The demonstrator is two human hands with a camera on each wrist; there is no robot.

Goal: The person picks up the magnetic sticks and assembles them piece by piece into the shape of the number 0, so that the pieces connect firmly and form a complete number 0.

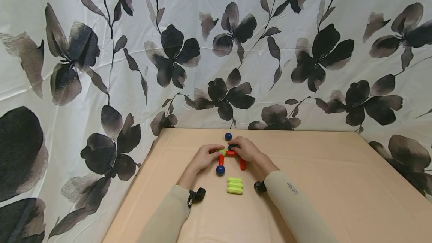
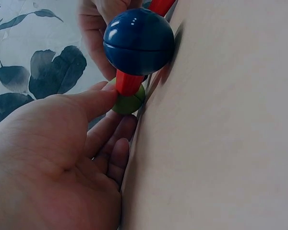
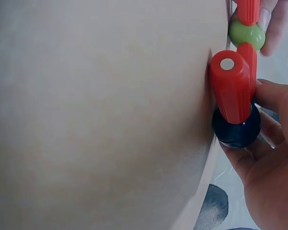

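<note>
My left hand (image 1: pixel 204 157) pinches a green ball (image 2: pixel 128 103) between thumb and fingers. From this ball one red magnetic stick (image 1: pixel 221 160) runs toward me to a shiny blue ball (image 2: pixel 139 42). Another red stick (image 1: pixel 231 153) runs right from the green ball to a dark blue ball (image 3: pixel 236 128). My right hand (image 1: pixel 248 150) grips that dark blue ball, its fingers curled about the far side. A third red stick (image 3: pixel 230 86) points from it toward me, its free end showing a silver disc. In the head view, my right hand hides part of this corner.
Several light-green sticks (image 1: pixel 234 185) lie side by side on the table (image 1: pixel 303 183), nearer to me. A loose blue ball (image 1: pixel 228 136) sits near the table's far edge, beyond the hands. A floral cloth (image 1: pixel 270 59) hangs behind the table.
</note>
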